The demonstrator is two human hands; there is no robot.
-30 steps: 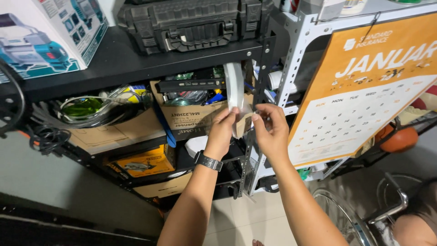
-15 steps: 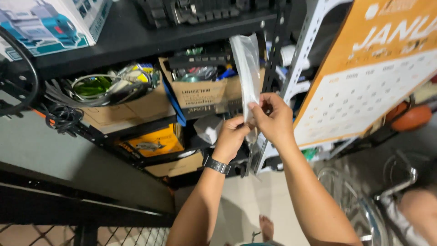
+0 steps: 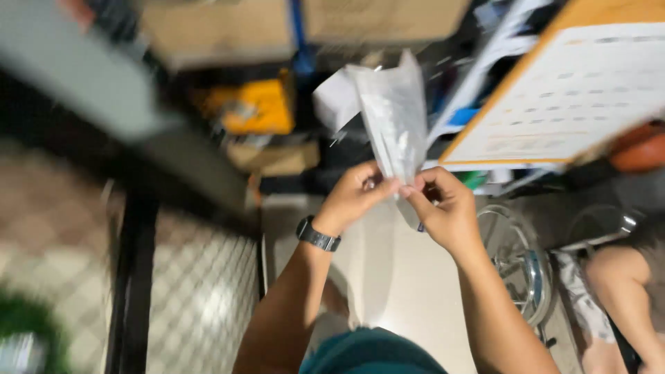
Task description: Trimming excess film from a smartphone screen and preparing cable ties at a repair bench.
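Observation:
A clear plastic bag (image 3: 395, 118) stands upright between my two hands, blurred by motion. My left hand (image 3: 353, 197), with a dark watch on its wrist, pinches the bag's lower end. My right hand (image 3: 443, 208) pinches the same lower end from the other side, its fingertips touching those of the left. What the bag holds is too blurred to tell. Both hands are in front of the lower shelf of a dark metal rack (image 3: 138, 152).
A yellow box (image 3: 253, 107) and cardboard boxes (image 3: 273, 158) sit on the rack. An orange-framed wall calendar (image 3: 568, 90) hangs at right. A wire wheel-like frame (image 3: 516, 256) lies on the floor at lower right, beside another person's bare knee (image 3: 620, 277). A metal grate (image 3: 194, 291) is at left.
The view has tilted down toward the floor and blurred. My hands have come down and away from the shelf with the plastic bag held between them.

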